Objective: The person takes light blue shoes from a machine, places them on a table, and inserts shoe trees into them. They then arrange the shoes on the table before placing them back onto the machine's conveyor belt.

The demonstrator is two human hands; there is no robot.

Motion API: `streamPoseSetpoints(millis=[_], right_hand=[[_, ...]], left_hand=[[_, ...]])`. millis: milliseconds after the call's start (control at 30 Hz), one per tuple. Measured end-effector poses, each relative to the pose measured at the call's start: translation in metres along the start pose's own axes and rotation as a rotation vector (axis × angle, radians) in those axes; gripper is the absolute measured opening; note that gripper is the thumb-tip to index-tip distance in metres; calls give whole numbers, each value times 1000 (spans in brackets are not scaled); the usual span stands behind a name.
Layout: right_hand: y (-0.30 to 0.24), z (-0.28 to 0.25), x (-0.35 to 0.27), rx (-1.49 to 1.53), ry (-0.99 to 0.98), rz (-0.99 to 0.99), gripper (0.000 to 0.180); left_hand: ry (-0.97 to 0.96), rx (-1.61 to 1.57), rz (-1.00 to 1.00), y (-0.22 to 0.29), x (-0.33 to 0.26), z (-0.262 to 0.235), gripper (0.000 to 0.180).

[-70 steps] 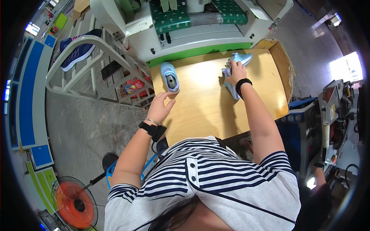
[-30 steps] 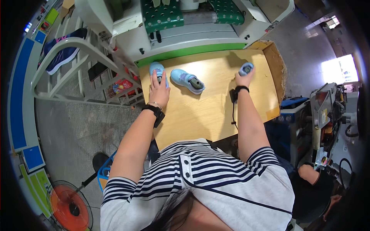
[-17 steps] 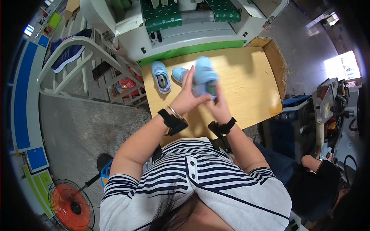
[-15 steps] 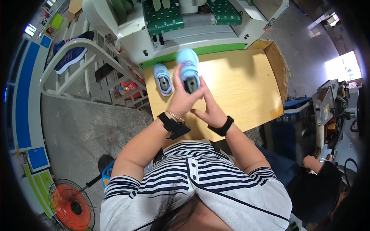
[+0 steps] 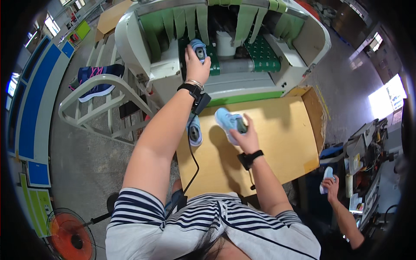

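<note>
My left hand (image 5: 197, 67) reaches far forward, closed around a light blue sneaker (image 5: 199, 44) at the left of the green perforated belt (image 5: 264, 60). This belt leads into a white machine (image 5: 134, 41) behind hanging green strips. Over the board, my right hand (image 5: 247, 138) grips a second light blue sneaker (image 5: 224, 118) near its heel, with the toe pointing away from me. A third light blue sneaker (image 5: 195, 133) rests on the wooden board (image 5: 277, 134) at its left side, partly covered by my left forearm and wrist strap. Dark inserts show in the shoe openings.
A grey metal rack (image 5: 93, 119) at the left carries a navy shoe with pink laces (image 5: 97, 80). Cardboard (image 5: 314, 115) edges the board's right side. A co-worker's hand (image 5: 332, 189) at the right holds a light blue shoe (image 5: 326, 177). An orange fan (image 5: 71, 236) stands lower left.
My hands, together over the board before, have parted. The left has carried a sneaker forward to the belt; the right holds another above the board. The co-worker's hand now shows a shoe.
</note>
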State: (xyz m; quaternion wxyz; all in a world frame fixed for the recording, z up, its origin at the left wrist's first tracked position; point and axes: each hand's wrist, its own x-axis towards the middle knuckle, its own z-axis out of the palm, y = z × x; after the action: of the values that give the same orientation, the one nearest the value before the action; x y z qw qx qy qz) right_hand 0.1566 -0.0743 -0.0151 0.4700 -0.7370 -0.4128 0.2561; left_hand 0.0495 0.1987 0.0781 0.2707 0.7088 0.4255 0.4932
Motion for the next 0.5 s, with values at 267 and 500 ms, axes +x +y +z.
streamPoseSetpoints(millis=[267, 500], right_hand=[[-146, -97, 158, -257, 658, -726, 69], [-62, -61, 243, -706, 368, -163, 91]], left_hand=[[32, -31, 77, 17, -37, -3, 82], [-389, 491, -176, -23, -213, -50, 91]])
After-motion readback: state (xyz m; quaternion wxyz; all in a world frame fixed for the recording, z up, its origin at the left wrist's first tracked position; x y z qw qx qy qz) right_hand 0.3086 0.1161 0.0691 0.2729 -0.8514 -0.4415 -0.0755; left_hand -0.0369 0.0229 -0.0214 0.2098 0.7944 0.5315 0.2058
